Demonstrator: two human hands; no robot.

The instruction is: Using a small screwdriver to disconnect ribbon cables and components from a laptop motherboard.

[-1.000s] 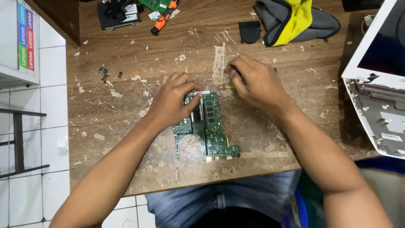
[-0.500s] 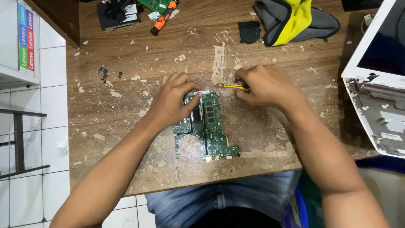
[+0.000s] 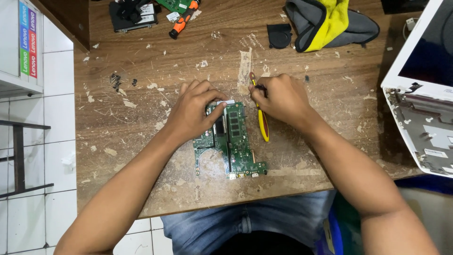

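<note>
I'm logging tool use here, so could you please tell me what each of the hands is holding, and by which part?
The right hand grips a yellow screwdriver near its upper end. The left hand presses on the upper part of the green circuit board.

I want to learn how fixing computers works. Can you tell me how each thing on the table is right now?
Green circuit board: flat on the table, bare, out of any case.
Left hand: resting on the board, pressing it down.
Right hand: closed around the screwdriver.
Yellow screwdriver: gripped, lying slanted beside the board.
White laptop: opened up, insides showing.
Orange screwdriver: lying untouched.
Grey and yellow cloth: crumpled.
</note>
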